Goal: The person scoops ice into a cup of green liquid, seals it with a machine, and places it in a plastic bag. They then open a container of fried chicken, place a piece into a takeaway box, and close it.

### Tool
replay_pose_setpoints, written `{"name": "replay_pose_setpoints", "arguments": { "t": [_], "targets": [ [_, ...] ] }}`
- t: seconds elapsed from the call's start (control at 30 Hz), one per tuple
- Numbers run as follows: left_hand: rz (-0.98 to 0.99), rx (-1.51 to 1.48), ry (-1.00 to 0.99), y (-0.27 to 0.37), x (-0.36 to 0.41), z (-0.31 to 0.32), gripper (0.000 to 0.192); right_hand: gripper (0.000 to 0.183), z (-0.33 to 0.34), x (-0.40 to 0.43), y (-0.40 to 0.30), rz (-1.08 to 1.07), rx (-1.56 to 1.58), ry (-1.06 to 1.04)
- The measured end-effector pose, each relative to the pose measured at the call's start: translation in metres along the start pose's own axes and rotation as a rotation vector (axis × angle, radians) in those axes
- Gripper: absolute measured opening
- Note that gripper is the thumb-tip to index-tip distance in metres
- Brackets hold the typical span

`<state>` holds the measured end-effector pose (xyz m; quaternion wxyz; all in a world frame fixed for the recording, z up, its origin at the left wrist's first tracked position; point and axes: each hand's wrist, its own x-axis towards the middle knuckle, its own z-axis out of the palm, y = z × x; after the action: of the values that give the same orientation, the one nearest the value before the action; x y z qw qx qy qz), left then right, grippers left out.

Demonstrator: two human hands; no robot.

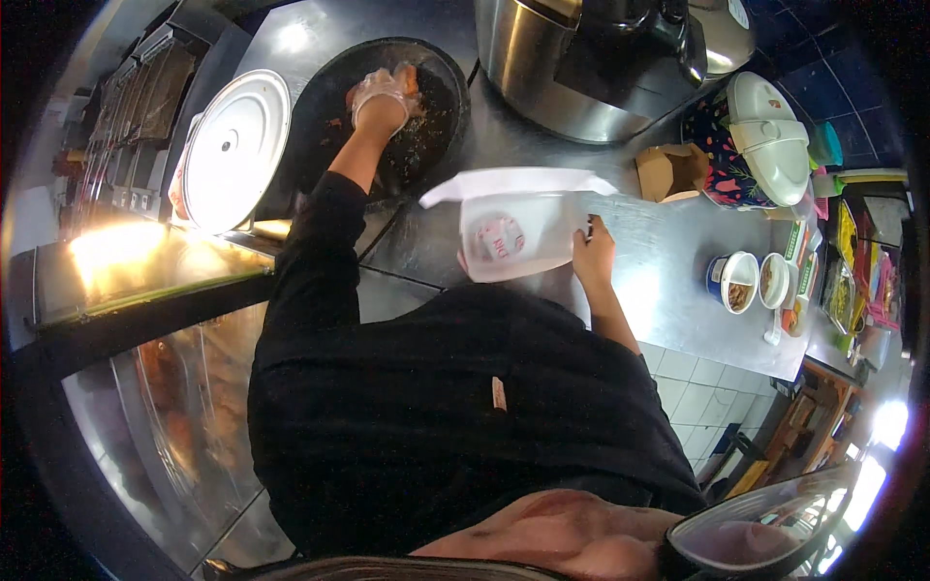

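My left hand (381,99), in a clear plastic glove, reaches into a round dark stone mortar (450,127) and is closed around an orange-brown piece of food (407,78). Crumbs and bits lie on the mortar's dark surface around it. My bare right hand (594,250) is at the right edge of a white paper food bag or lined wrapper (534,236) with red print, its fingers gripping that edge. The wrapper's upper flap spreads wide just below and to the right of the mortar.
A white round lid (236,149) stands at the left. Behind is a large steel pot (523,65). To the right are a brown cardboard box (672,173), a patterned container with white lid (766,138) and two food tubs (740,283). A lit display case (152,279) borders the left side.
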<state>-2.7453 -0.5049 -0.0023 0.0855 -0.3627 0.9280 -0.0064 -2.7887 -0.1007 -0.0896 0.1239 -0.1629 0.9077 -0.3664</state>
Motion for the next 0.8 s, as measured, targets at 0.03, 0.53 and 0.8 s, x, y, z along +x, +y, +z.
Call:
{"name": "replay_pose_setpoints", "arguments": {
  "t": [0.03,0.53,0.8],
  "targets": [
    [0.059,0.094,0.110,-0.002,0.002,0.010,0.061,0.033,-0.004,-0.003,0.004,0.029,-0.005,0.034],
    [0.133,-1.328,-0.097,0.038,-0.123,-0.072,0.050,0.031,-0.020,-0.016,0.049,0.112,0.346,0.059],
    [0.415,-0.363,-0.047,0.208,-0.184,-0.003,0.062,0.028,-0.029,-0.022,0.029,0.229,0.598,0.039]
  ]
}}
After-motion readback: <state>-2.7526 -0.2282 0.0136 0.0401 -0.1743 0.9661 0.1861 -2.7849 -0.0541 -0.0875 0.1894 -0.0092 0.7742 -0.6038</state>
